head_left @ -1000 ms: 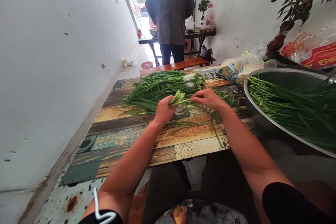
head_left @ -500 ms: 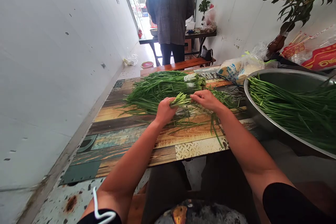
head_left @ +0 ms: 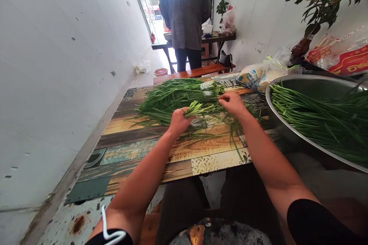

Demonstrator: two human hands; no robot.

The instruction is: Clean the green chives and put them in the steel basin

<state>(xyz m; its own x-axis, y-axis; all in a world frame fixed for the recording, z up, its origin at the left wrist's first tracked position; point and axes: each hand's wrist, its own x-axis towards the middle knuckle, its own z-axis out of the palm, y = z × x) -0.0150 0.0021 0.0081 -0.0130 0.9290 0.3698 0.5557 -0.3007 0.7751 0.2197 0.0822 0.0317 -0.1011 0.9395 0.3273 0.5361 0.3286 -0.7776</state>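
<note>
My left hand (head_left: 180, 121) is closed round a small bunch of garlic chives (head_left: 198, 109), their pale stem ends pointing right. To its right, my right hand (head_left: 233, 104) is pinched, thumb against fingers; whatever lies between the fingertips is too small to make out. Behind both hands lies a large pile of chives (head_left: 172, 93), with white-wrapped stem ends (head_left: 207, 85) on its right side. Loose trimmings (head_left: 254, 104) are scattered under and beside my right hand. A few long leaves hang toward the table's front edge.
A big metal basin (head_left: 290, 132) of chives stands at the right. Behind it are plastic bags (head_left: 258, 76), a plant in a brown bottle (head_left: 303, 44) and red packaging (head_left: 352, 61). The wood-patterned table (head_left: 129, 153) runs toward a bench (head_left: 198, 71); a person (head_left: 186, 11) stands beyond.
My right hand has moved right, away from the stem ends of the held bunch. My left hand keeps its hold in nearly the same place.
</note>
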